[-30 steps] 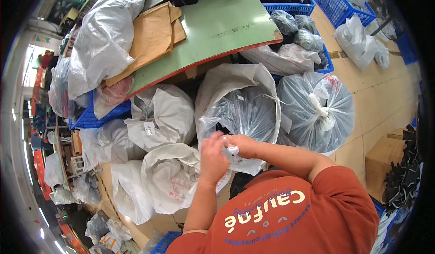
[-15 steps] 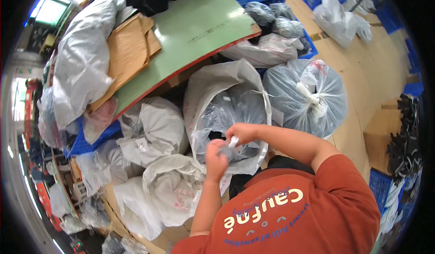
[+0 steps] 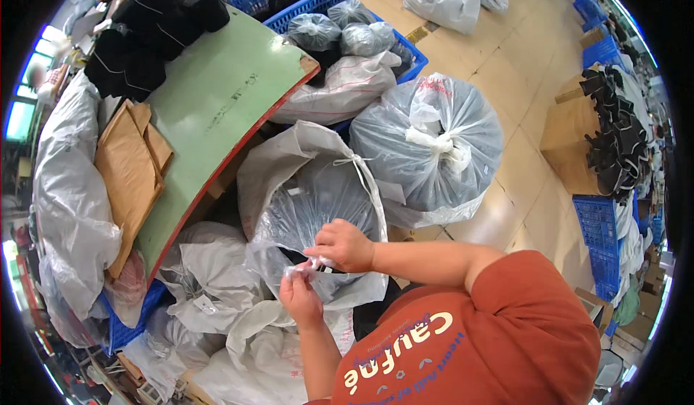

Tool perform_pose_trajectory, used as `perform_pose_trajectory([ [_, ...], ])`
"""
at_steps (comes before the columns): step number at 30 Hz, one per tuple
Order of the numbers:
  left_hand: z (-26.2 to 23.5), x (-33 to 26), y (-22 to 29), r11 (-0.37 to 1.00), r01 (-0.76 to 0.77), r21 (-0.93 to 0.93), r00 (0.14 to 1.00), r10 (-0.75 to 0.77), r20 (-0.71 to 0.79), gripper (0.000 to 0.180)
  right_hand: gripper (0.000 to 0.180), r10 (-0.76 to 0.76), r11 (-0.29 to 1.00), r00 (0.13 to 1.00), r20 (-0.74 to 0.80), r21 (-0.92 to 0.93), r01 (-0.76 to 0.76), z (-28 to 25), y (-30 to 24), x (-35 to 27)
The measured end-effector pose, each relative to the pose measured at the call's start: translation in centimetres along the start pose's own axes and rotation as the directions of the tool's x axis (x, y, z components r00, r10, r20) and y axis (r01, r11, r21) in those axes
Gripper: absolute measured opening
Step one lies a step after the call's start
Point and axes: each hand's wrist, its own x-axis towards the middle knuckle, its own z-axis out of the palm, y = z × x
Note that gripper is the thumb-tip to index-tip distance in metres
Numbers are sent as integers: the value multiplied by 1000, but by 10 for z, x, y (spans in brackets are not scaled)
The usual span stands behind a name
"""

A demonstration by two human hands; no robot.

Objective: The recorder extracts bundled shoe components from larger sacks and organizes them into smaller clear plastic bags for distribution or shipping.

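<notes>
A clear plastic bag (image 3: 318,195) with dark contents sits inside an open white woven sack (image 3: 264,163). Above the near side of the sack's mouth, my hands are close together on the bag's gathered plastic. My left hand (image 3: 302,302) is closed, pinching a twisted end of the plastic between thumb and fingers. My right hand (image 3: 345,246) is closed on another bunched part just beside it. Some of the plastic is hidden behind my fingers, so I cannot tell whether a knot is formed.
A tied clear bag (image 3: 434,145) stands right of the sack. Beyond is a green table (image 3: 217,94) with brown paper (image 3: 126,181) and black bundles (image 3: 148,36). White sacks (image 3: 210,260) crowd the left. A blue crate (image 3: 289,0) and a cardboard box (image 3: 571,145) stand farther off.
My head view has turned, so the table and sacks sit farther left. My hands have come closer together on the bunched plastic, and the left hand now clearly pinches it.
</notes>
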Motion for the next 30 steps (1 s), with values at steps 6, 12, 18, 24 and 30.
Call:
perform_pose_trajectory([
  [6,-79,26,-97,648,434,-625,814,-580,-36,16,36,873,444,328,361,-308,-842,32,58,-81],
  [12,-69,5,45,820,-225,527,850,-100,518,17,27,650,319,691,316,712,-626,-7,28,-33],
  [18,-136,38,67,798,-80,-597,943,-134,-306,22,35,241,-212,896,374,921,-327,-32,-24,0],
  [24,-171,110,1,403,173,-899,716,-678,-166,19,39,452,620,887,98,681,-391,-37,-43,-19],
  [30,-198,131,-46,682,134,-719,783,-518,-344,14,40,594,234,646,479,666,-709,-35,-35,-33],
])
